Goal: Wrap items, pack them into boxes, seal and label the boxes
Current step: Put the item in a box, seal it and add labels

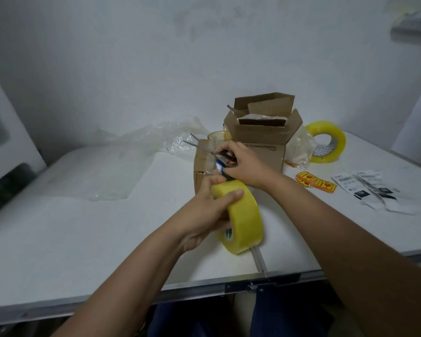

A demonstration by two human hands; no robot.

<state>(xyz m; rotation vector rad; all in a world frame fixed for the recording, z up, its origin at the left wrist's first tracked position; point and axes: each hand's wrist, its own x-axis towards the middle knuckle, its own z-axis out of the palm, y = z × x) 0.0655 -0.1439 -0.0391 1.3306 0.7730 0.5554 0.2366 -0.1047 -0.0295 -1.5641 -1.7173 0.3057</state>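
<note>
1. Head view: a white table (pixel 83 239) is seen from above, with both bare forearms reaching forward over its near edge.
2. A large yellow tape roll (pixel 241 215) is gripped by the left hand (pixel 204 215); the thumb is laid across the top of the roll's outer band, while the other fingers are curled behind it and into the core, mostly hidden.
3. The roll is held on edge, just above the table, directly in front of a closed cardboard box (pixel 202 164).
4. A strip of clear tape is seen on the box's near face, between the roll and the hands.
5. A pair of scissors (pixel 204 148) is held by the right hand (pixel 243 164), whose fingers are closed round the dark handles; the blades are parted and pointed up and to the left, over the top of the closed box.
6. The two hands are close together, the right one just above the roll.
7. Behind the closed box, an open cardboard box (pixel 260 127) with raised flaps is stood; something wrapped is seen inside, too dim to name.
8. A second tape roll (pixel 326 142) is placed upright to the right of the open box.
9. Yellow and red stickers (pixel 315 182) and printed shipping labels (pixel 367 188) are spread on the right part of the table.
10. Crumpled clear plastic wrap (pixel 141 142) is piled at the left rear.
</note>
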